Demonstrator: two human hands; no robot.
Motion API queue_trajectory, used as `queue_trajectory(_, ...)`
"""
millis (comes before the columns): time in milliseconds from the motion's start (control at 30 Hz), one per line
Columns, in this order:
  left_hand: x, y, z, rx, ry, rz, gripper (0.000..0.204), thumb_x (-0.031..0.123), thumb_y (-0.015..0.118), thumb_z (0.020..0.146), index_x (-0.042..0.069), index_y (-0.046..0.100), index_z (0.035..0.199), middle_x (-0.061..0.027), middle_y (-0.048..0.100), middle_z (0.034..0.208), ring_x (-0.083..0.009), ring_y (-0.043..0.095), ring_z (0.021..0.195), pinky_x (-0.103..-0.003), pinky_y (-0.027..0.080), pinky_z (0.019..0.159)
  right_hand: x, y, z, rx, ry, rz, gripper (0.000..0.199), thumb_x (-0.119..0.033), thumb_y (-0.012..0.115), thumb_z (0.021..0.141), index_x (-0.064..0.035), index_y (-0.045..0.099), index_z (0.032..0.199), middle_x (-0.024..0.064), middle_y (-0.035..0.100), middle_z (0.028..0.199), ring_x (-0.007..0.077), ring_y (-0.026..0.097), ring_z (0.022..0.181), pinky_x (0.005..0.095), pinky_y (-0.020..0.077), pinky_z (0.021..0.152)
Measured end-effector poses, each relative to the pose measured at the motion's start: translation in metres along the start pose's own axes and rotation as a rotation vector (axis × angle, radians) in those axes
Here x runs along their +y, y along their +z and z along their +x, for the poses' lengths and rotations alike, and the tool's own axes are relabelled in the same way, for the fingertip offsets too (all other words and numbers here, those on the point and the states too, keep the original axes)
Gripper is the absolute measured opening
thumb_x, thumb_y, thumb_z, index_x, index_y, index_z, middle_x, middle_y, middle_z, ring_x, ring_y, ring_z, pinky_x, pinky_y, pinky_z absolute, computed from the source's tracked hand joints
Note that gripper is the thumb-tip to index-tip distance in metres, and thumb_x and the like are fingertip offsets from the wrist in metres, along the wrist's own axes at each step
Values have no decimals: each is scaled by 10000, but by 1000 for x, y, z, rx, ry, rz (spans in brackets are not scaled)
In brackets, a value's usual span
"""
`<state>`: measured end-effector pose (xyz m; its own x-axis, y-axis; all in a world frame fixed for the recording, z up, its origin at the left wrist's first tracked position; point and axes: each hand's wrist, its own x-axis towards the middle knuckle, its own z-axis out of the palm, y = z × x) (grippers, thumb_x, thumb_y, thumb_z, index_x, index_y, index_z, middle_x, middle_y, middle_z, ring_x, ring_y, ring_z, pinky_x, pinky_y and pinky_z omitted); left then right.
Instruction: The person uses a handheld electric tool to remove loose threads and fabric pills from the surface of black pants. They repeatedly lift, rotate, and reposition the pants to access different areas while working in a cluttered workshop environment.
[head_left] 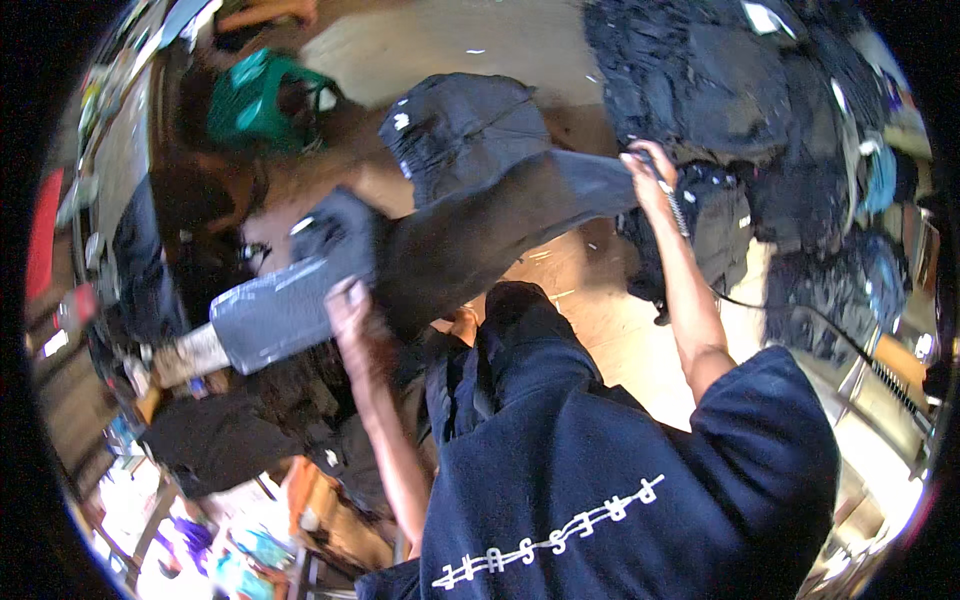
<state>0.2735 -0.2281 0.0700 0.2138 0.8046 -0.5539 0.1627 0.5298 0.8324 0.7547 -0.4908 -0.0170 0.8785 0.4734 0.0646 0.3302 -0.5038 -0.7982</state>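
My left hand [346, 300] grips one end of a long dark garment [480, 235], close to where a grey panel [275, 315] of cloth hangs out to the left. My right hand [648, 168] is raised and closed on the garment's other end. The cloth stretches between both hands above a pale wooden surface [600, 320]. Just behind the stretched cloth lies a second dark folded garment [460, 125] with a small white tag. My navy shirt with white lettering [620, 480] fills the lower right.
A big heap of dark clothes [730, 90] lies at the upper right, beyond my right hand. A green plastic basket [262, 100] sits at the upper left. Another person [200, 200] is at the left. A black cable [810, 325] runs along the right.
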Motion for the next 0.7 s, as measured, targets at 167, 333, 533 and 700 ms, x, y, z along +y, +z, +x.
queue_trajectory(167,-104,156,-26,-61,-290,-68,617,567,675,1062,7,711,1319,-109,714,1229,-190,583,1119,-367,462,1045,-15,5,-5,-52,-35,-20,324,-127,848,940,-58,742,1238,46,768,1125,141,697,1044,311,549,951)
queue_trajectory(333,-129,2,-22,187,-207,272,382,320,645,1112,-6,743,1286,-84,774,1211,-156,659,1139,-342,506,1049,-41,51,-71,-276,-188,-73,239,-119,819,956,-97,721,1173,28,717,943,132,658,835,318,546,764)
queue_trajectory(533,-157,-181,-153,254,187,453,403,221,652,1078,-7,657,1411,-222,741,1337,-322,708,1248,-396,518,1097,-62,92,-215,-752,-135,26,306,-91,821,938,-83,695,1218,46,750,1014,139,705,883,308,572,802)
queue_trajectory(700,-162,-207,-253,555,176,947,412,430,795,943,90,803,1176,-224,786,965,-388,761,991,-495,597,903,-93,87,-274,-851,-221,153,224,-107,780,1002,-42,698,1200,55,736,1040,136,685,961,304,563,865)
